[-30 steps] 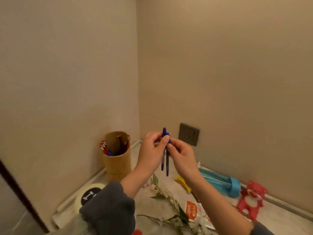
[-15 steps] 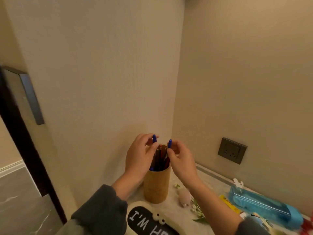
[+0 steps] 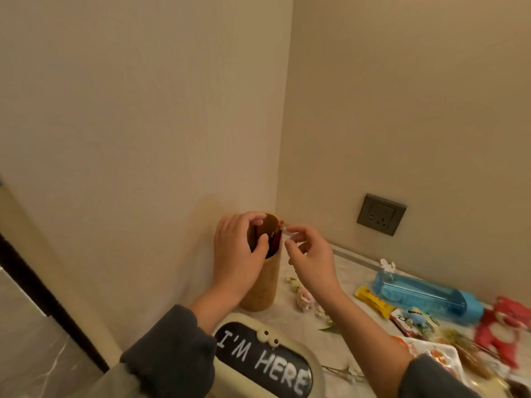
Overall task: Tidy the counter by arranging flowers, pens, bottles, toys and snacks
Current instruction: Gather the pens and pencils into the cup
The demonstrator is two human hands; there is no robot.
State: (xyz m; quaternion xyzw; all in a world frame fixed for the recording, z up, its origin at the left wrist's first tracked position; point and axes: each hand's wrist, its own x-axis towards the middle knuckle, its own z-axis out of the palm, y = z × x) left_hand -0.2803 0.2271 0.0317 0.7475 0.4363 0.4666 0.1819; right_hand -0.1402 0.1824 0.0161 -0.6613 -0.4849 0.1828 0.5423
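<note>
Hands at bamboo pen holder (image 3: 263, 285)
Left hand (image 3: 235, 254) grips its rim; right hand (image 3: 311, 259) loosely curled beside pens (image 3: 274, 237); blue bottle (image 3: 425, 297) lying right.

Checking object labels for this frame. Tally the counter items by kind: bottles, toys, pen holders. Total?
Bottles: 1 (clear blue plastic bottle, on its side)
Toys: 3 (red plush toy, small pink figure, small blue figure)
Pen holders: 1 (tan cylindrical pen holder)
Total: 5
Pens, flowers and snack packets are too blurred or hidden to count.
</note>
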